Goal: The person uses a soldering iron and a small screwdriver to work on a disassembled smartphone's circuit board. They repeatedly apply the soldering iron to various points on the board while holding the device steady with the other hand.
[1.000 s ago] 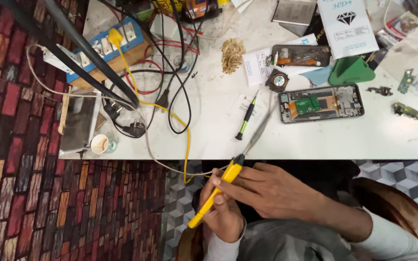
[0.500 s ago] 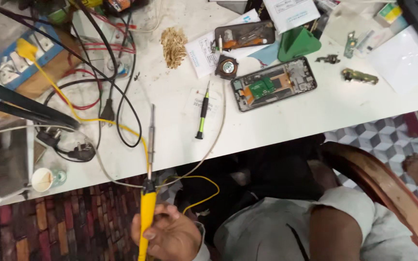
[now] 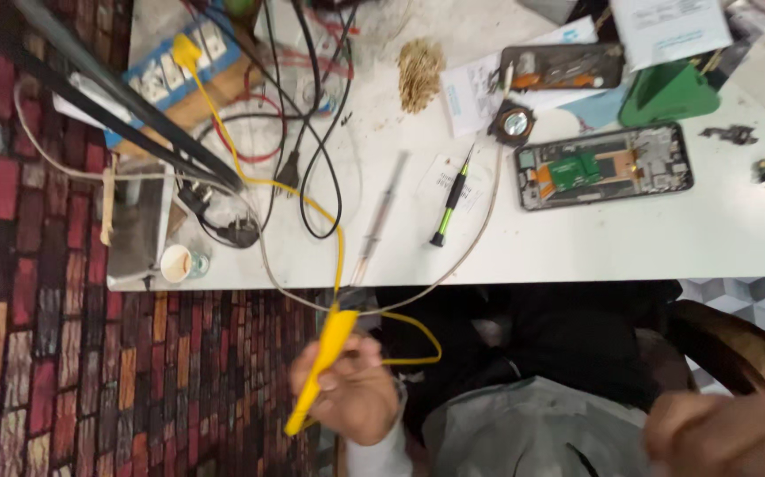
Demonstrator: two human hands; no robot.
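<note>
Screwdriver (image 3: 451, 199) beside opened phone (image 3: 605, 165) (cables (image 3: 312, 150) nearby)

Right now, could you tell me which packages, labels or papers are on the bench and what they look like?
White box: top right, rectangular, blue-edged label.
White leaflet: under the upper phone, blue print.
Small white slip: under the green screwdriver.

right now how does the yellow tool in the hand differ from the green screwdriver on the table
The yellow-handled tool is held in the left hand below the table edge; the green screwdriver lies loose on the white table. The yellow-handled tool trails a yellow cord and looks larger; the green screwdriver has none. Both are slim, with metal tips.
</note>
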